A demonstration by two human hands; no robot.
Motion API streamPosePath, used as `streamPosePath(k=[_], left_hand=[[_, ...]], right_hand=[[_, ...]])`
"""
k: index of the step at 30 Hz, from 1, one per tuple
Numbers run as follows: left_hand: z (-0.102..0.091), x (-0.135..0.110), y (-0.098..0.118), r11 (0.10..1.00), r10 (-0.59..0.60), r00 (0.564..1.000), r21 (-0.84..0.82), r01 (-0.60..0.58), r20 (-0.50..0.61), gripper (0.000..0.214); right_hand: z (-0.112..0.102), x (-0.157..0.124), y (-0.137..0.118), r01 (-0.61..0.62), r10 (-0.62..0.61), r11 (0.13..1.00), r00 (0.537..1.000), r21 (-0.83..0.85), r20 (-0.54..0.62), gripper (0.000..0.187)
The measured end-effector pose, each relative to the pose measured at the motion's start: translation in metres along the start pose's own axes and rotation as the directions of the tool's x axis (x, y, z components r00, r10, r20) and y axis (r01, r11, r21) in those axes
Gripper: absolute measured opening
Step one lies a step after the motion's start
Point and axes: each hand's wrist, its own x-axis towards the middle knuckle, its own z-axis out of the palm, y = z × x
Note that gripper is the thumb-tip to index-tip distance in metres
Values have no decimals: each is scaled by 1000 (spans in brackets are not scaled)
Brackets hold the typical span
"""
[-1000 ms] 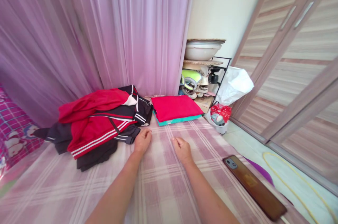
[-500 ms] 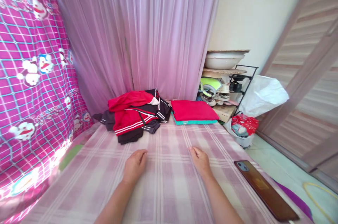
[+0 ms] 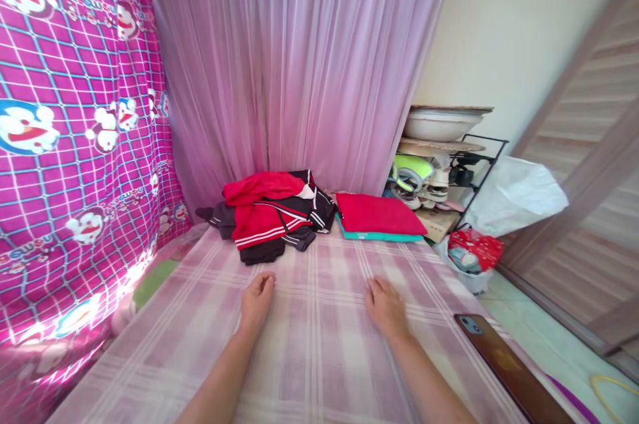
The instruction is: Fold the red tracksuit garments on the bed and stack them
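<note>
My left hand rests palm down on the pink plaid bed sheet, fingers loosely curled and holding nothing. Palm down on the sheet a little to the right lies my right hand, also holding nothing. Beyond my left hand sits a loose pile of red and black striped clothes. To its right lies a folded red garment on top of a folded teal one.
A phone lies at the bed's right edge. A pink cartoon-print cloth hangs on the left and a sheer pink curtain behind. A shoe rack with a basin, a white bag and a wardrobe stand on the right.
Both hands have drawn back from the clothes pile toward me and spread apart. The view has pulled back and turned left, bringing the cartoon-print cloth into sight.
</note>
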Motion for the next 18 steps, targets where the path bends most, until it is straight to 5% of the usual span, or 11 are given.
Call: streamPosePath(k=[5, 13, 18], left_hand=[[2, 2, -1, 999, -25, 1000, -21, 25, 9, 33], [6, 5, -12, 998, -21, 1000, 65, 20, 16, 33], [6, 40, 8, 985, 1, 998, 171, -11, 59, 32]], right_hand=[[-10, 26, -8, -22, 27, 997, 997, -73, 75, 45], [9, 27, -3, -11, 7, 995, 999, -101, -39, 43], [13, 27, 0, -8, -1, 994, 997, -110, -79, 41]])
